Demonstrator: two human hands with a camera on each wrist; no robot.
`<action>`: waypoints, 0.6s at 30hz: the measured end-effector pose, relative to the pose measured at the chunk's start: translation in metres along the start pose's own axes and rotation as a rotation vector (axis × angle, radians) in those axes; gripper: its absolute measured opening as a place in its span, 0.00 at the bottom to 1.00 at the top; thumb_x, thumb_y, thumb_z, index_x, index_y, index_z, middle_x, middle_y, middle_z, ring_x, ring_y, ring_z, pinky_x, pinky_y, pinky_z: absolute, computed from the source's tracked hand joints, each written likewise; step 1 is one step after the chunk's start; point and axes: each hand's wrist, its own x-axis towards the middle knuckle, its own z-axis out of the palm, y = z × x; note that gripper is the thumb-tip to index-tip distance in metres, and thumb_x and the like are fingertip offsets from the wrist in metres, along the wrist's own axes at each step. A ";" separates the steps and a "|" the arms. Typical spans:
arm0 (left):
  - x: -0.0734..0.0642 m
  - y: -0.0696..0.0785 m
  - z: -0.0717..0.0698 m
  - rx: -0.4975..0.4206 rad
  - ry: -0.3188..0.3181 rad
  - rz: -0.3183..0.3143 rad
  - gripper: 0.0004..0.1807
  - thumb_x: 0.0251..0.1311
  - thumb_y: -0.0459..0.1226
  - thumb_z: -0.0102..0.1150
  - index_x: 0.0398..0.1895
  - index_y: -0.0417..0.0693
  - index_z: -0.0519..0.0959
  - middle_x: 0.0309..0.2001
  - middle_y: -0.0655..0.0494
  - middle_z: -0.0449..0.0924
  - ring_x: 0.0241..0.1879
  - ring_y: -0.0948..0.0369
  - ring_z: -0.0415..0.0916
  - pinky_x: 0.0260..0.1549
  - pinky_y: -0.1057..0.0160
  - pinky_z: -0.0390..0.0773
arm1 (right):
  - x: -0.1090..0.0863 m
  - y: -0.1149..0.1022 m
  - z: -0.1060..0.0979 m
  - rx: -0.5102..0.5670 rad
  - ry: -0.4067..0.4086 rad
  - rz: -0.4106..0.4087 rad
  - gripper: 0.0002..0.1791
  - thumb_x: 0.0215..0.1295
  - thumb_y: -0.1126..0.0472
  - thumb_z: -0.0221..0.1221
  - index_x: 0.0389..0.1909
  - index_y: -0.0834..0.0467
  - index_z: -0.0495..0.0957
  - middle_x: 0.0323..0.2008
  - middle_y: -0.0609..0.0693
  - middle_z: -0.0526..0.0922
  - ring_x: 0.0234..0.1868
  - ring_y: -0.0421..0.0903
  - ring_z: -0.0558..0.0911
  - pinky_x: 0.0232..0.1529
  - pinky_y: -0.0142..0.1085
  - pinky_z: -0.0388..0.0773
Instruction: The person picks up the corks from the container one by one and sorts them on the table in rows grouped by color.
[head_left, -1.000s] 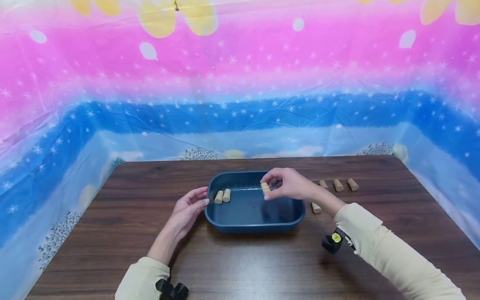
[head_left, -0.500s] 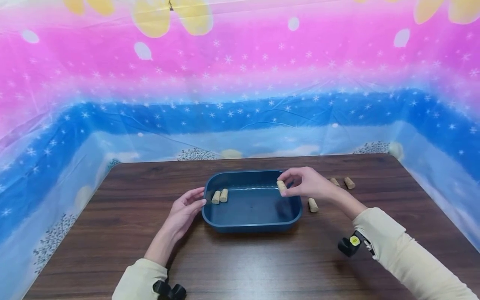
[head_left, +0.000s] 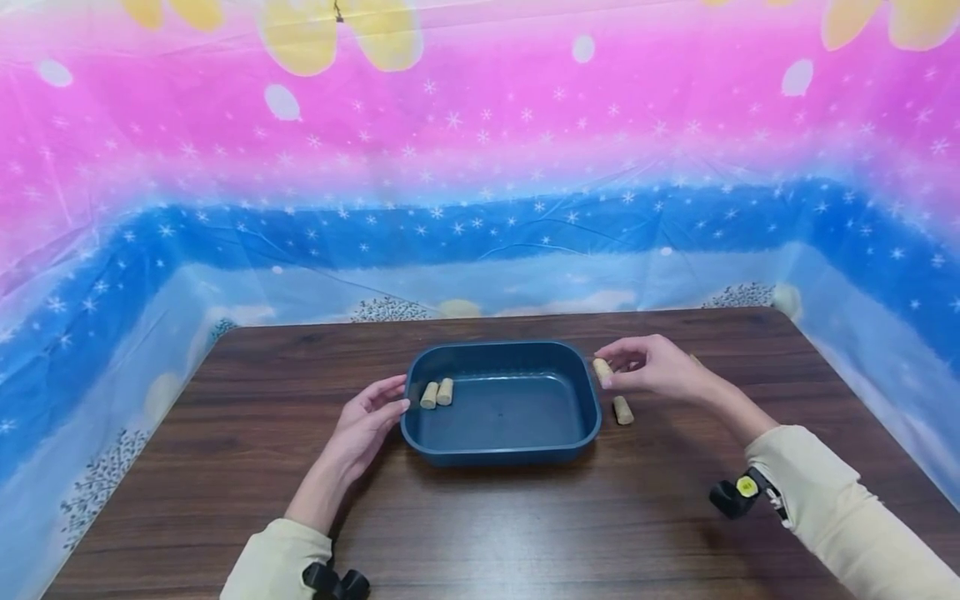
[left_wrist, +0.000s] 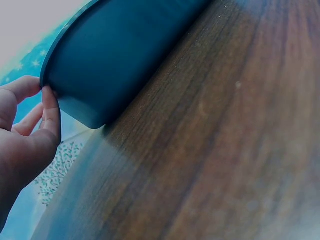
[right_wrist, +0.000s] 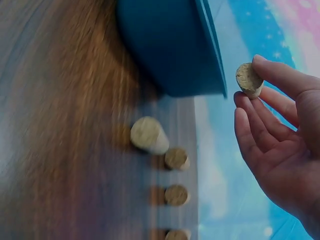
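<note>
My right hand (head_left: pixel 660 367) pinches a cork (head_left: pixel 602 372) between thumb and fingertips, just outside the right rim of a dark blue plastic tub (head_left: pixel 498 454). In the right wrist view the end face of this held cork (right_wrist: pixel 248 77) shows, raised above the table. My left hand (head_left: pixel 367 423) holds the tub's left edge; the left wrist view has its thumb and a finger meeting at the rim. Two corks lie side by side inside the tub near its left end, a left cork (head_left: pixel 429 395) and a right cork (head_left: pixel 445 392).
One loose cork (head_left: pixel 623 410) lies on the brown wooden table (head_left: pixel 480 533) right of the tub. Behind it, a row of corks (right_wrist: pixel 176 195) shows in the right wrist view; my right hand mostly hides it in the head view. A patterned cloth (head_left: pixel 480 225) hangs around the table.
My right hand has moved right with the pinched cork, from above the tub to past its right rim. My left hand has stayed at the tub's left edge.
</note>
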 end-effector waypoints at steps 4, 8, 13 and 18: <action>0.000 0.000 0.000 0.007 0.002 -0.009 0.26 0.64 0.24 0.53 0.66 0.30 0.63 0.54 0.45 0.68 0.50 0.60 0.72 0.51 0.67 0.74 | -0.005 0.012 -0.004 -0.002 0.003 0.006 0.24 0.60 0.56 0.67 0.55 0.62 0.78 0.42 0.52 0.84 0.41 0.48 0.81 0.39 0.40 0.78; 0.000 0.000 0.000 0.011 0.004 -0.011 0.26 0.64 0.25 0.53 0.66 0.30 0.63 0.55 0.45 0.67 0.50 0.60 0.72 0.51 0.67 0.73 | -0.009 0.025 -0.008 -0.023 0.005 0.000 0.24 0.59 0.56 0.67 0.54 0.64 0.78 0.44 0.53 0.84 0.44 0.49 0.82 0.40 0.38 0.79; 0.000 0.000 0.000 0.004 0.003 -0.007 0.26 0.64 0.24 0.53 0.66 0.30 0.63 0.54 0.45 0.67 0.50 0.60 0.72 0.51 0.67 0.74 | -0.016 0.040 -0.012 -0.022 0.000 0.018 0.25 0.58 0.56 0.68 0.53 0.65 0.78 0.46 0.56 0.83 0.47 0.52 0.82 0.43 0.39 0.79; 0.001 0.000 0.000 0.006 0.001 -0.007 0.26 0.64 0.24 0.53 0.66 0.30 0.63 0.54 0.45 0.68 0.50 0.60 0.71 0.52 0.66 0.73 | -0.021 0.052 -0.013 0.010 -0.011 0.038 0.26 0.57 0.58 0.69 0.53 0.68 0.77 0.46 0.59 0.83 0.46 0.52 0.83 0.42 0.37 0.79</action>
